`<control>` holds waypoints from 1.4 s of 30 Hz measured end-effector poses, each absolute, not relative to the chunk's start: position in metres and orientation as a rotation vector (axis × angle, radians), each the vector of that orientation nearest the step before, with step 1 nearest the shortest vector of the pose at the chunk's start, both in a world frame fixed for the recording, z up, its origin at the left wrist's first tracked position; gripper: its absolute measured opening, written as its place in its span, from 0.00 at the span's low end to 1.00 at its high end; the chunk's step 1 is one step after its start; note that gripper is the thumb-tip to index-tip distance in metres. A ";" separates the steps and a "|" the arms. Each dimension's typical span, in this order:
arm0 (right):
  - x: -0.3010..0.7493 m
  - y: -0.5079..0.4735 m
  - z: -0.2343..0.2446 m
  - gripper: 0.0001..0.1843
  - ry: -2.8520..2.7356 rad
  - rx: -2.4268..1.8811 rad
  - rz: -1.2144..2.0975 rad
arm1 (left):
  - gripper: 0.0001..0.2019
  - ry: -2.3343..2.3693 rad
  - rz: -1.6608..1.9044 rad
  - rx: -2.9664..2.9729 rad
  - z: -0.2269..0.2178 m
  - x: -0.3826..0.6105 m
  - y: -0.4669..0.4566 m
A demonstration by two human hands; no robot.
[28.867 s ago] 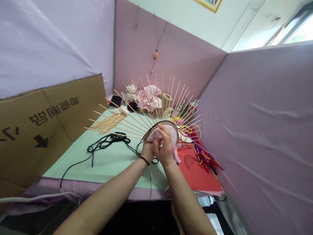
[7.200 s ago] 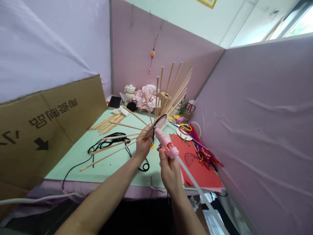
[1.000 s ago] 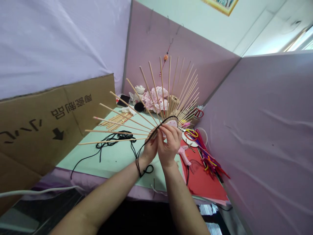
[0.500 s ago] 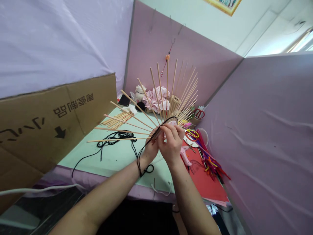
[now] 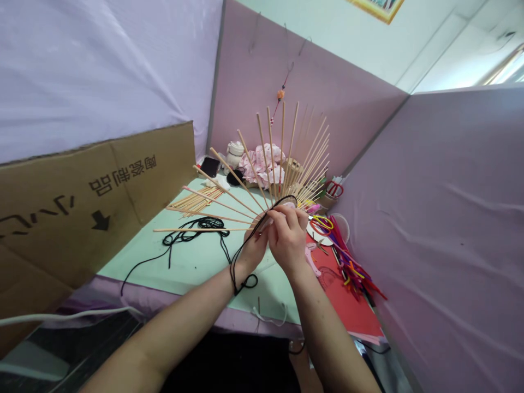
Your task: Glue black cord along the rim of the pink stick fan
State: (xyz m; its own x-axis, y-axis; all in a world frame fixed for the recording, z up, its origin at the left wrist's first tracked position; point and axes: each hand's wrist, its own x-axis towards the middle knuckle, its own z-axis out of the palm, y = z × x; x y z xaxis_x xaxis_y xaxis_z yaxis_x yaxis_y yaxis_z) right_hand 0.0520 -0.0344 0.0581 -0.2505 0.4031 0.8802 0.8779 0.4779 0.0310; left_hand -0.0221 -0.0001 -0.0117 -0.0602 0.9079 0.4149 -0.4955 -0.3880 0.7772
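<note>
Pinching a thin black cord [image 5: 279,200] against the edge of a flat, round, brown disc [image 5: 291,200] with a pale pink top, the right hand [image 5: 289,240] has its thumb and fingers close together. The left hand [image 5: 254,252] grips the near left side of the disc and holds it up over the pale green counter [image 5: 270,297]. Long, thin, tan wooden sticks [image 5: 282,142] poke out from the disc like sun rays. That part looks done on the sides that show. The cord sits along the far edge up to the right fingers, so that bit seems done too. After that it hangs loose by the left wrist, and a messy black tangle [image 5: 211,224] lies on the counter, so there seems to be more to put on. The hands hide the near edge, so I can't tell about that.
</note>
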 end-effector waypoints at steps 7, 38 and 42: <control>0.054 -0.034 0.055 0.14 -1.730 -0.959 -0.563 | 0.17 0.530 1.629 1.133 0.000 -0.027 -0.006; 0.060 -0.041 0.063 0.21 -1.915 -0.954 -0.702 | 0.15 0.565 1.615 1.062 -0.003 -0.025 -0.007; 0.063 -0.047 0.059 0.22 -1.780 -0.907 -0.696 | 0.19 0.587 1.594 1.052 -0.001 -0.024 -0.007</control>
State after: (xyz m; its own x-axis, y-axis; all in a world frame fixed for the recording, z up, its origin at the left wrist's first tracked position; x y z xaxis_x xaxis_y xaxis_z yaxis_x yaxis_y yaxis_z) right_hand 0.0629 -0.0465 0.0590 -0.2391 0.2663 0.9338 0.8288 0.5570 0.0534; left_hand -0.0244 -0.0072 -0.0011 -0.0224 0.9446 0.3273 -0.5072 -0.2929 0.8105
